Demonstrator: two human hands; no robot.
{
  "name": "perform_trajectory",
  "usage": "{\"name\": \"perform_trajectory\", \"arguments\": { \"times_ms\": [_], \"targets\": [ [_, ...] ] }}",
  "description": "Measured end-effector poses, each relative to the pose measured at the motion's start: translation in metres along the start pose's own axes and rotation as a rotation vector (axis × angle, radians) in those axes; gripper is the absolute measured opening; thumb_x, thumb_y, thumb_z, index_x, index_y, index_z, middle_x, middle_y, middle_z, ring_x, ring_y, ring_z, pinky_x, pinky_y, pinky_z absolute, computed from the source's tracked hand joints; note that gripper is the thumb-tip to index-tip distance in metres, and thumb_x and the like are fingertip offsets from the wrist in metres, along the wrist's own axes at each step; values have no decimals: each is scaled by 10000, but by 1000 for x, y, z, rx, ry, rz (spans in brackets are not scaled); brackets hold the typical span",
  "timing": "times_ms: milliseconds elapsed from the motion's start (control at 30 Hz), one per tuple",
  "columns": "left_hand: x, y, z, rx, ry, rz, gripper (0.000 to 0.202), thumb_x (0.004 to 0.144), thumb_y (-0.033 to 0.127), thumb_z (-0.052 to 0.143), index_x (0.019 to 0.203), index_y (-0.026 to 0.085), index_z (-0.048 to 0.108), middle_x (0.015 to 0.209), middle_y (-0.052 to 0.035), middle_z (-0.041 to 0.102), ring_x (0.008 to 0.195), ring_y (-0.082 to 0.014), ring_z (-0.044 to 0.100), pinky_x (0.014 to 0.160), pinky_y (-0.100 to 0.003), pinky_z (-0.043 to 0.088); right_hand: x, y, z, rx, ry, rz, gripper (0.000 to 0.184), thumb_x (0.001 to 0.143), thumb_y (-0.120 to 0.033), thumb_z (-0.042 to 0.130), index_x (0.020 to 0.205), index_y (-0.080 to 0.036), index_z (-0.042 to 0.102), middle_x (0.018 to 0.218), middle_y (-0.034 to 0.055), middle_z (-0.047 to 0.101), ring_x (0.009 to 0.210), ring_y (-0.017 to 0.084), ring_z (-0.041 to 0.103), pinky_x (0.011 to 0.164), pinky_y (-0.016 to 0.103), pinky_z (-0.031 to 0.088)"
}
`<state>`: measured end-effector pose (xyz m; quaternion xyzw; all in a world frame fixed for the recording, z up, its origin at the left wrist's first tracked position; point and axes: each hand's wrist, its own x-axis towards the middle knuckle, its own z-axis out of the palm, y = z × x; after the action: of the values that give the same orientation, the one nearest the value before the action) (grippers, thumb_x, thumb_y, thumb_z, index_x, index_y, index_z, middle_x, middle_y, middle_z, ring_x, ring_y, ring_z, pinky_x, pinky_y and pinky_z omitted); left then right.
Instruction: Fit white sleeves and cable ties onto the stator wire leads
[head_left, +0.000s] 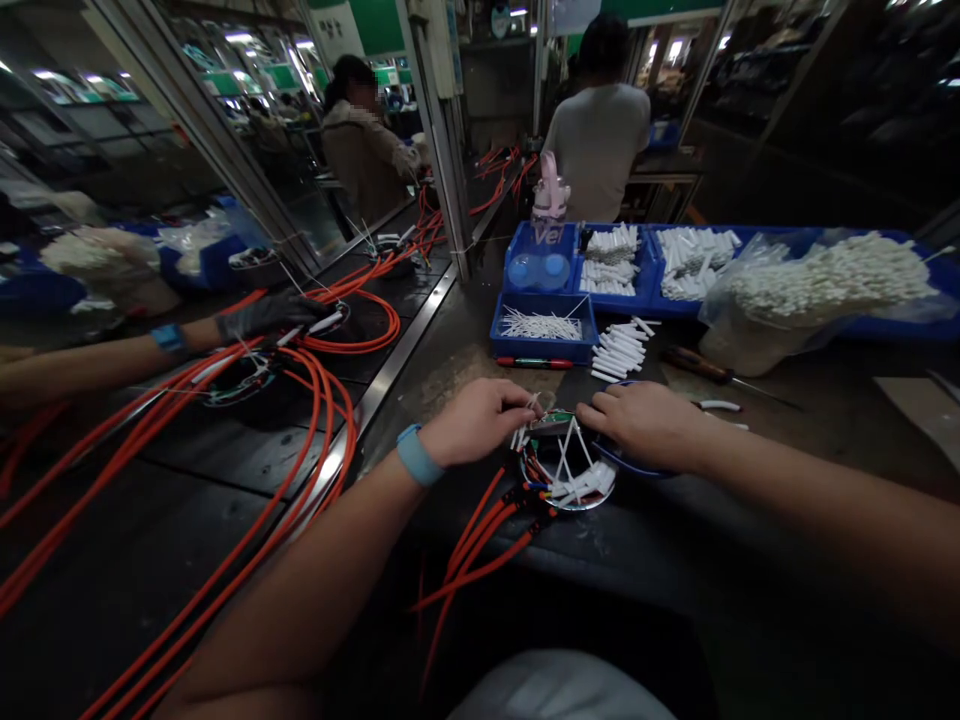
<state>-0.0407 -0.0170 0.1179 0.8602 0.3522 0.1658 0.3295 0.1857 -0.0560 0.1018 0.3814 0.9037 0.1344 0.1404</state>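
Observation:
In front of me on the bench sits a round, shiny-rimmed wiring assembly (589,500) with white sleeved wires inside and a small green circuit board (553,424) at its far edge. My left hand (480,425) is at the board's left end, thumb and fingers pinched together on a thin white wire. At the board's right end, my right hand (637,425) has its fingers closed; whatever they grip is hidden. A blue rim shows beneath that hand. Several orange cables (480,545) run from the assembly toward me.
Blue bins (611,285) of white sleeves stand behind, with loose white sleeves (619,350), a red marker (532,363) and a screwdriver (697,366) before them. Left, beyond a metal rail (390,365), a co-worker's gloved hand (274,315) is among orange cables. Two people work farther back.

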Motion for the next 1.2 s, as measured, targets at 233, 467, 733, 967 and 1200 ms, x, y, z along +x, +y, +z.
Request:
{"name": "perform_trajectory", "arguments": {
  "times_ms": [233,467,733,967,1200],
  "targets": [
    [-19,-2,6,-440,121,-283,198,796,276,525,897,135,621,717,-16,645,543,-107,540,520,-220,426,-53,19,18,30,8,112,354,792,-65,498,1128,-168,542,822,67,594,691,218,578,532,252,329],
    [-13,16,36,-571,-486,-431,107,638,187,649,719,141,597,514,43,570,423,-88,478,429,-198,359,-110,15,16,174,49,91,447,775,-109,478,1210,-204,517,897,77,619,692,217,575,598,286,386],
    [3,32,43,-781,-332,-370,235,687,192,636,912,125,650,531,59,536,446,-61,413,456,-187,328,-112,26,2,91,22,85,437,744,-46,496,1146,-203,563,827,70,605,653,199,553,564,259,325],
    [12,38,48,-549,-343,-315,140,757,224,584,748,103,652,508,52,505,445,-53,372,429,-181,288,-87,7,11,60,27,-35,279,782,-84,513,1046,-160,566,770,55,590,619,187,538,519,250,285],
    [-12,25,43,-797,-216,-382,234,776,351,596,796,119,608,621,12,573,473,-57,438,460,-185,317,-86,13,9,45,32,-62,267,804,-100,527,1062,-167,547,803,54,584,634,193,535,516,265,269]
  ]
}}
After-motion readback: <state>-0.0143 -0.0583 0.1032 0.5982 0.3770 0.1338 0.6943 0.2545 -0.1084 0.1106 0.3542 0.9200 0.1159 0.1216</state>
